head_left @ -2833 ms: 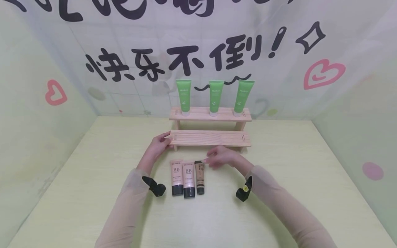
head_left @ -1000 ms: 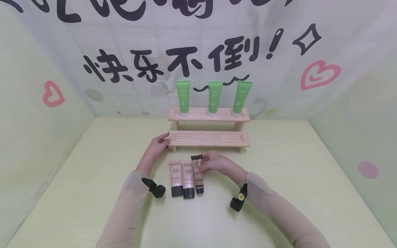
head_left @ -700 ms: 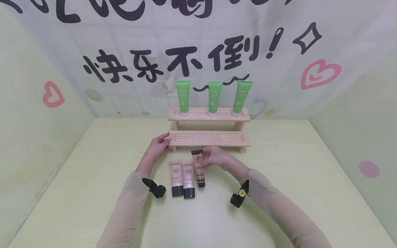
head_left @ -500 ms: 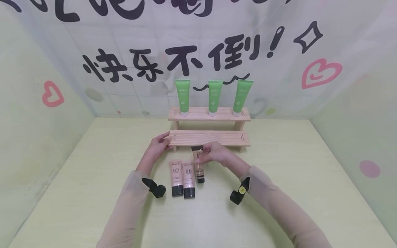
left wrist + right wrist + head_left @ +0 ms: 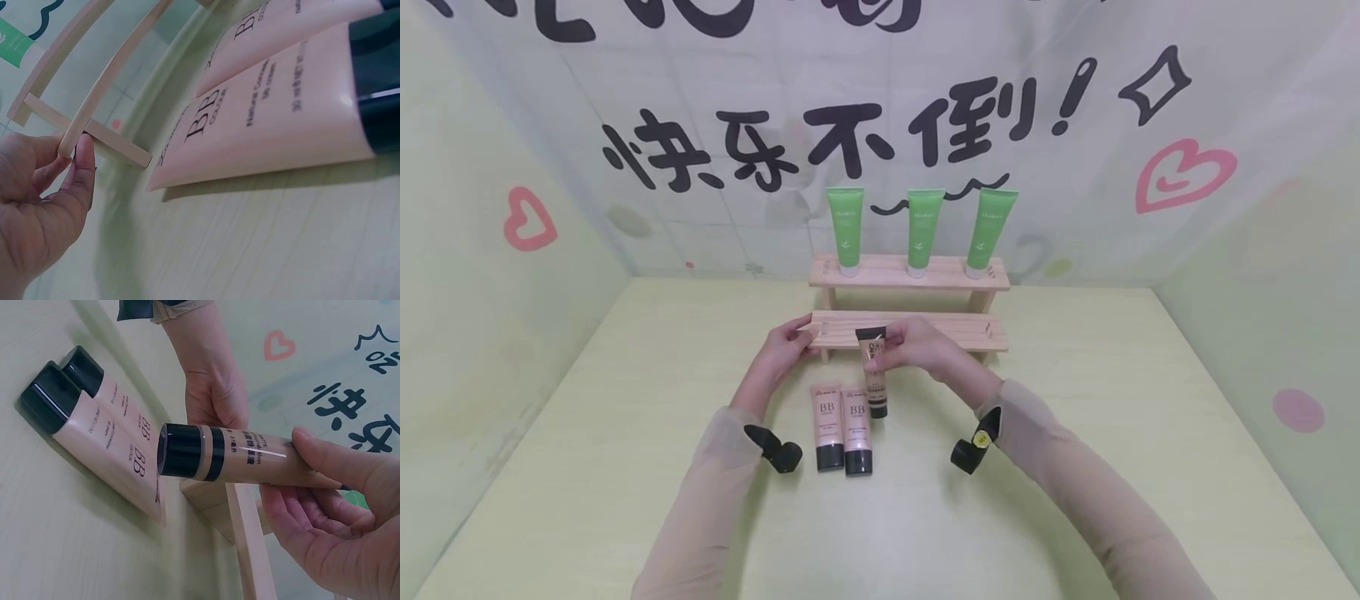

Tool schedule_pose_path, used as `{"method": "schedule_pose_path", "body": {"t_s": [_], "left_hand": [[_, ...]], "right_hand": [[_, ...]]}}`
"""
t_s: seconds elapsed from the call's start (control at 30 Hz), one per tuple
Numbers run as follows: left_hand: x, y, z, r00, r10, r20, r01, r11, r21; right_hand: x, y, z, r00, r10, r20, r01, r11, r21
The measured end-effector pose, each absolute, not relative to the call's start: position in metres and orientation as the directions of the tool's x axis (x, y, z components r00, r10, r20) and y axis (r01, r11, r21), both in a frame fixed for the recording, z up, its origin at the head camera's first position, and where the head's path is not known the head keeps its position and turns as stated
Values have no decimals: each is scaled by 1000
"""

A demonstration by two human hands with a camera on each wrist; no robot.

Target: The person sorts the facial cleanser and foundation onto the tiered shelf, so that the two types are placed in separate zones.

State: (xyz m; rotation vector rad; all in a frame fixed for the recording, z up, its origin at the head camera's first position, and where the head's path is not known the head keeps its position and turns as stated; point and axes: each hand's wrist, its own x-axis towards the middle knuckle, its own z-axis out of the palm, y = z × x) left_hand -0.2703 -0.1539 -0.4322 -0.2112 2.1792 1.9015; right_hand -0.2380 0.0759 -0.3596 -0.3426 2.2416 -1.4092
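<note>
My right hand pinches a brown foundation tube between thumb and fingers. The tube is raised off the table, black cap down, overlapping the front of the lower shelf in the head view. My left hand grips the left end of the lower step of a two-tier wooden shelf; its thumb and fingers close on the board's end in the left wrist view. Two pink BB cream tubes lie side by side on the table, black caps toward me.
Three green tubes stand on their caps along the upper step. Behind the shelf hangs a white backdrop with black lettering. The pale table spreads around the shelf, between side walls.
My right hand has taken hold of the brown foundation tube beside the pink tubes and lifted it up and forward toward the lower step. My left hand stays on the shelf's end.
</note>
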Motion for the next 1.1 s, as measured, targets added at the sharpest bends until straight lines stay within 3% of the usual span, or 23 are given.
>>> {"method": "schedule_pose_path", "body": {"t_s": [0.4,1.1], "left_hand": [[-272,-154,-430,-961,41,-274,-262,181,948],[-271,-155,-431,-954,55,-295,-282,173,944]], "right_hand": [[-245,73,-344,-894,-371,-252,48,481,-876],[-266,52,-335,-939,-274,-209,108,342,-933]]}}
